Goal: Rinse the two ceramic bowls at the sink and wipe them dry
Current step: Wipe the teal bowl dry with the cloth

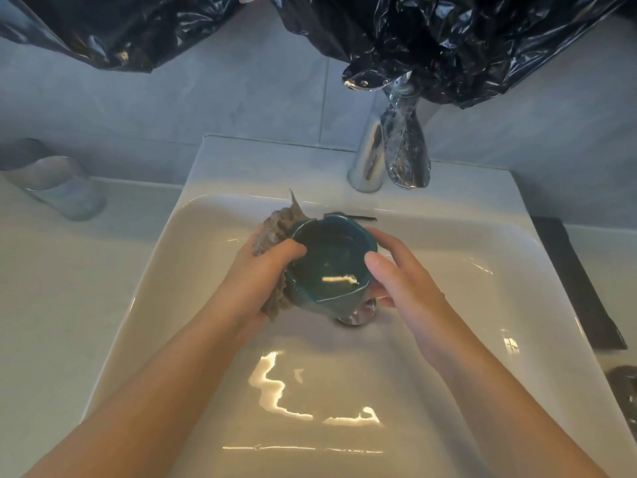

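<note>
Teal bowl [327,267] held in both hands above the white sink [448,305], with a cloth on its left side.

The bowl is above the middle of the basin, just over the metal drain [360,315], with its opening tilted toward the camera and a pale reflection inside. The left hand [255,281] is curled around a grey cloth [275,225] and presses it against the outside of the bowl's left wall, with the thumb lying over the rim. The right hand [403,288] grips the right wall, with the thumb at the rim and the fingers curled behind and under. A chrome faucet [368,157] stands at the back edge of the sink, and black plastic sheeting [482,46] hangs over its top. On the counter [51,305] to the left, a clear glass [58,188] stands near the wall.
</note>
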A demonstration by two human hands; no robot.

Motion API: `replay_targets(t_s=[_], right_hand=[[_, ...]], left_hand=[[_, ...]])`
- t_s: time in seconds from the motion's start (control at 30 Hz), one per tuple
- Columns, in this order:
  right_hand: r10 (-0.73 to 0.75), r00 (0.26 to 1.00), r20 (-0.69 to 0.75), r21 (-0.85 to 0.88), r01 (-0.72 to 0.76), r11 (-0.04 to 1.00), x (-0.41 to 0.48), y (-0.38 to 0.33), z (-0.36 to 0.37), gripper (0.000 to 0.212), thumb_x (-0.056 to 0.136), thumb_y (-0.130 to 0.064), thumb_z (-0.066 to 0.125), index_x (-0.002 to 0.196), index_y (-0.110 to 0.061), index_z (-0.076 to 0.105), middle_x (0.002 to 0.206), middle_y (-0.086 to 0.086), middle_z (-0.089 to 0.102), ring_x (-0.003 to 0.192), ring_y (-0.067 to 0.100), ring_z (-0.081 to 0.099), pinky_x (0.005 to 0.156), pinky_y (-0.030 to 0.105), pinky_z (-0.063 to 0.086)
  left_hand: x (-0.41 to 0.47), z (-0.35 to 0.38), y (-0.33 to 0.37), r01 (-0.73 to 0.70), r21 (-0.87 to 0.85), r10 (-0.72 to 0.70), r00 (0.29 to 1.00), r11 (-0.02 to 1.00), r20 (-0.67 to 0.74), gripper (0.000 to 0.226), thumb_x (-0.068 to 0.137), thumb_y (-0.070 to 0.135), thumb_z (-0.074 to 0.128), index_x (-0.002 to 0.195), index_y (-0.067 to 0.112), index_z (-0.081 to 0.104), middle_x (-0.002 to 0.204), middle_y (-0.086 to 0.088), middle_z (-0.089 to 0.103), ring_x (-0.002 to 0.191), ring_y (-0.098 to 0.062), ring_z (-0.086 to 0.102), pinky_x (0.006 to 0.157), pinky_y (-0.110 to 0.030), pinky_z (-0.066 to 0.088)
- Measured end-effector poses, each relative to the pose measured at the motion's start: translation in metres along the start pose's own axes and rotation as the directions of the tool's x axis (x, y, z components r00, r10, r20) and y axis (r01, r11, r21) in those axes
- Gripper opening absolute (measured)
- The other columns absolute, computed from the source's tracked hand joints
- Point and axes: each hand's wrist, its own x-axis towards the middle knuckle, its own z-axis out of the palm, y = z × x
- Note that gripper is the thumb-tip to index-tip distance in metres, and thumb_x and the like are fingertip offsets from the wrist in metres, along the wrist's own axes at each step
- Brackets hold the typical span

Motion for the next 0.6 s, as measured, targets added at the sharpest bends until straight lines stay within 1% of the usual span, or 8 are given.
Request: replay_targets(t_s=[0.07,0.17,0.27,0.37,0.43,0.47,0.53,0.6], right_hand=[[-0.054,0.998,-0.017,0.041,0.055,0.998,-0.002,0.000,0.003,0.033,0.100,-0.022,0.049,0.125,-0.044,0.053,0.087,-0.017,0.077,0.078,0.000,0.072,0.061,0.007,0.049],[-0.083,0.996,-0.037,0.056,0.085,0.995,-0.001,0.001,0.001,0.037,0.100,-0.015,0.050,0.127,-0.040,0.055,0.081,-0.028,0.074,0.080,-0.006,0.071,0.061,0.005,0.048],[-0.029,1.000,0.008,0.032,0.028,0.999,0.001,0.000,-0.005,0.037,0.100,-0.020,0.049,0.128,-0.041,0.062,0.101,-0.020,0.076,0.095,0.002,0.071,0.067,0.010,0.052],[0.071,0.990,0.118,0.009,-0.073,0.997,0.003,0.004,-0.010,0.032,0.097,-0.033,0.049,0.121,-0.044,0.067,0.116,-0.011,0.073,0.114,0.014,0.065,0.093,0.029,0.056],[0.143,0.974,0.176,0.033,-0.151,0.988,0.004,0.003,-0.012,0.039,0.086,-0.042,0.050,0.120,-0.039,0.069,0.116,-0.001,0.073,0.117,0.027,0.063,0.102,0.043,0.051],[0.167,0.965,0.201,0.050,-0.180,0.982,0.005,0.003,-0.014,0.044,0.082,-0.042,0.050,0.120,-0.034,0.069,0.116,0.003,0.073,0.116,0.029,0.064,0.103,0.045,0.050],[0.195,0.949,0.248,0.047,-0.212,0.976,0.005,0.000,-0.016,0.044,0.085,-0.041,0.051,0.122,-0.023,0.068,0.118,0.008,0.073,0.117,0.028,0.063,0.102,0.041,0.050],[0.220,0.939,0.264,0.022,-0.234,0.972,0.004,-0.002,-0.018,0.035,0.098,-0.036,0.049,0.123,-0.020,0.066,0.121,0.009,0.071,0.119,0.027,0.061,0.104,0.040,0.047]], left_hand=[[-0.002,0.005,-0.003,-0.046,-0.052,0.043,0.997,0.998,-0.061,0.028,0.090,0.013,0.058,0.116,0.020,0.061,0.099,-0.011,0.071,0.075,-0.017,0.071,0.053,-0.029,0.055],[-0.002,0.005,-0.005,-0.075,0.008,0.075,0.994,0.997,-0.077,0.028,0.089,0.018,0.061,0.116,0.026,0.061,0.104,-0.006,0.072,0.093,-0.026,0.069,0.064,-0.035,0.055],[-0.002,0.001,-0.001,-0.073,0.096,0.074,0.997,0.993,-0.008,0.027,0.089,0.024,0.061,0.116,0.028,0.060,0.106,-0.002,0.071,0.095,-0.021,0.067,0.062,-0.031,0.054],[-0.002,-0.002,0.004,-0.034,0.187,0.017,0.996,0.982,0.091,0.027,0.090,0.028,0.059,0.118,0.025,0.061,0.105,0.000,0.072,0.096,-0.017,0.067,0.068,-0.026,0.052],[-0.003,-0.004,0.009,-0.002,0.232,-0.034,0.988,0.973,0.151,0.025,0.091,0.026,0.058,0.116,0.022,0.063,0.101,0.000,0.073,0.091,-0.016,0.070,0.072,-0.028,0.056],[-0.003,-0.005,0.011,0.017,0.249,-0.062,0.983,0.968,0.175,0.023,0.092,0.023,0.057,0.114,0.021,0.064,0.099,-0.001,0.074,0.086,-0.015,0.071,0.070,-0.028,0.058],[-0.006,-0.005,0.016,0.083,0.257,-0.135,0.972,0.963,0.194,0.017,0.093,0.019,0.056,0.107,0.015,0.066,0.087,-0.003,0.075,0.070,-0.012,0.071,0.056,-0.020,0.055],[-0.011,-0.001,0.018,0.150,0.249,-0.196,0.966,0.957,0.170,0.014,0.093,0.016,0.055,0.099,0.009,0.066,0.071,-0.003,0.072,0.053,-0.009,0.066,0.043,-0.014,0.046]])
